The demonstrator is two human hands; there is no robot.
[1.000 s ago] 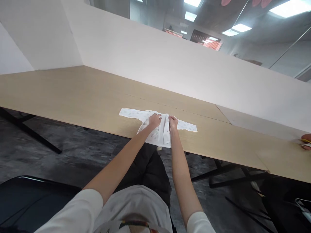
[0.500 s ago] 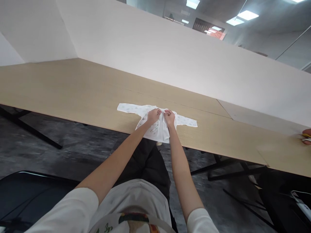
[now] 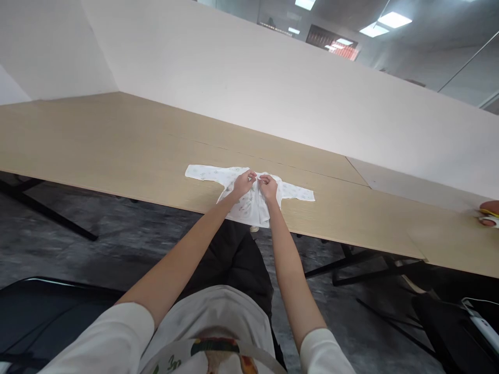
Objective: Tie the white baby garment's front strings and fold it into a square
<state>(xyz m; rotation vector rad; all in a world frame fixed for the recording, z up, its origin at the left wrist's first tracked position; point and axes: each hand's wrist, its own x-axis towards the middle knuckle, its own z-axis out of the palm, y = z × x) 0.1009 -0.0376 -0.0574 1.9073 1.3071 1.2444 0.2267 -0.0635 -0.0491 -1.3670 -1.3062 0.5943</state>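
A small white long-sleeved baby shirt (image 3: 246, 209) with a faint scattered print lies spread on the table, sleeves out to both sides and its hem at the front edge. At the top of its front opening, my left hand (image 3: 243, 185) pinches the left side of the fabric. Close beside it, my right hand (image 3: 268, 187) pinches the opposite side, fingertips nearly meeting the left ones. Just what lies between the fingertips is too small to make out. My hands and wrists hide part of the shirt's chest.
The long wood-toned table (image 3: 128, 140) runs across the view, with a white partition (image 3: 234, 72) behind it. Something reddish-brown, yellow and white (image 3: 489, 213) shows at the right edge. A black chair (image 3: 47, 311) stands lower left, and a white device (image 3: 485, 330) sits lower right.
The fingertips of both hands have shifted slightly at the neckline, and the right fingers look a little more stretched. The shirt lies as before; the view has moved slightly.
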